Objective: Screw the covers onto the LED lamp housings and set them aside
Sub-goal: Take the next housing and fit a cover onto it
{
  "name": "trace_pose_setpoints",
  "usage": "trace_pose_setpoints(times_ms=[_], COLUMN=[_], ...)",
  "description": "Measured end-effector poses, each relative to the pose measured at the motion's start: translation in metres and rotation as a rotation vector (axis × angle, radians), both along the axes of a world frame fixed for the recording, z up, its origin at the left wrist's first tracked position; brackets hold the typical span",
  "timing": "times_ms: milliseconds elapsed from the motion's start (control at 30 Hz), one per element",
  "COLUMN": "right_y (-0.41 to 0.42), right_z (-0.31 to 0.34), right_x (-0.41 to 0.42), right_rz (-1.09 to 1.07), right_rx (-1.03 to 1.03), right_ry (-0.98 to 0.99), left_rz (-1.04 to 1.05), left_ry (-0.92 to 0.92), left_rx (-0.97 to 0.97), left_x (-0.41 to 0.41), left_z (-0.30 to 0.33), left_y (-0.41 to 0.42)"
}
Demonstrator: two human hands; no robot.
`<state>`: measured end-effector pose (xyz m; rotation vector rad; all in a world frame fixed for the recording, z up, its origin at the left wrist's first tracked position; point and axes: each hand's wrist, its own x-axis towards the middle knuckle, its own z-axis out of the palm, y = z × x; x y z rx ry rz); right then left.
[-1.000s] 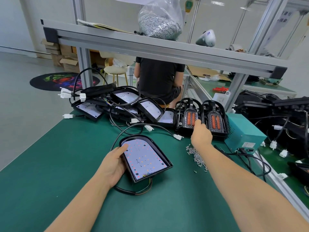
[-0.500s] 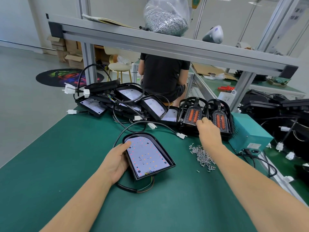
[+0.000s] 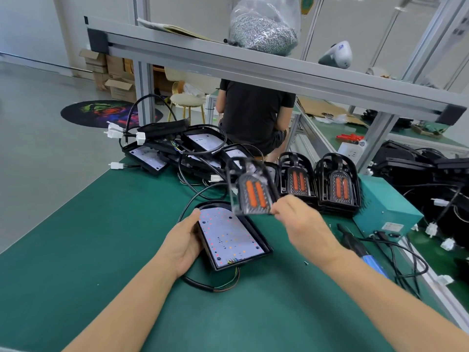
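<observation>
No legible text anywhere. Teal box has a small white label w/ print, too small to read. Sign at top right shows dark characters, blurred, can't make out. Round emblem at top and white LED board in the housing: markings only, nothing readable.
</observation>
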<state>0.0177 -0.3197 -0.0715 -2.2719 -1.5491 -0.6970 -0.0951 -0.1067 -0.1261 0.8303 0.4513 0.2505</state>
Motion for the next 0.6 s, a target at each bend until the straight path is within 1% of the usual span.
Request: trace_pose_setpoints(times_ms=[100,200,433,600], right_y=[-0.002,-0.006,-0.009,-0.007], right_z=[-0.011,-0.019,-0.016,-0.009], right_x=[-0.025,-0.037,-0.039,-0.032], right_rz=[0.100,0.170,0.195,0.227], right_rx=[-0.103,-0.178,-0.243,-0.328], right_ry=[0.049,0.050,0.091,0.113], left_rz=[0.005,-0.012,-0.023,-0.018], left_ry=[-0.009,-0.030,-0.039,-0.034], left_rx=[-0.031,-0.056,-0.068,-0.062], left_x=[0.000,0.001,0.001,0.000], left_z=[0.001,0.001,-0.001,-0.002], left_y=[0.000,0.000,0.001,0.002])
